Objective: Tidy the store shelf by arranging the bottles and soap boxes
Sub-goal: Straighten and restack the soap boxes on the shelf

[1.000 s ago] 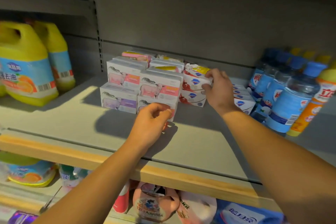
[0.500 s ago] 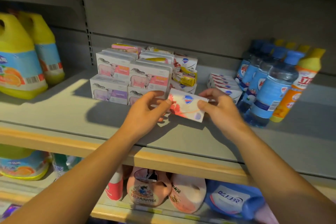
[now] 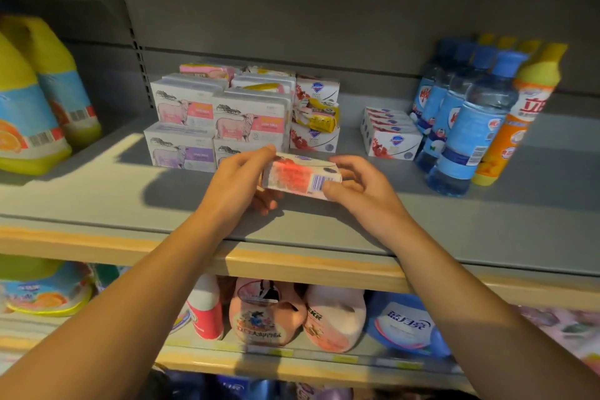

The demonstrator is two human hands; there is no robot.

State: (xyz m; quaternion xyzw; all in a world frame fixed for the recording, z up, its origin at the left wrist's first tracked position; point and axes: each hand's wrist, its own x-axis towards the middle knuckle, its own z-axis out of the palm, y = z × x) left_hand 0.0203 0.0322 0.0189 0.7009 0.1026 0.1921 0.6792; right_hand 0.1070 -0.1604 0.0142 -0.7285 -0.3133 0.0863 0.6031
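Meanwhile, the left hand (image 3: 238,177) and right hand (image 3: 358,187) are both gripping one soap box (image 3: 300,176) just above the near shelf (image 3: 97,195), so I judge the tidying unfinished, with the crumpled yellow box (image 3: 319,115) sitting crooked in the far stack.

Pink refill pouches (image 3: 269,315) and a blue pouch (image 3: 406,325) fill the lower shelf (image 3: 292,362).

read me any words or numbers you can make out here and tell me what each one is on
"蓝月亮": blue pouch on the lower shelf.
"立": orange bottle, only the first character shows.
Soap box in the left hand and right hand: barcode and print blurred.
Sheep boxes, blue bottles, yellow jugs: too small or blurred.
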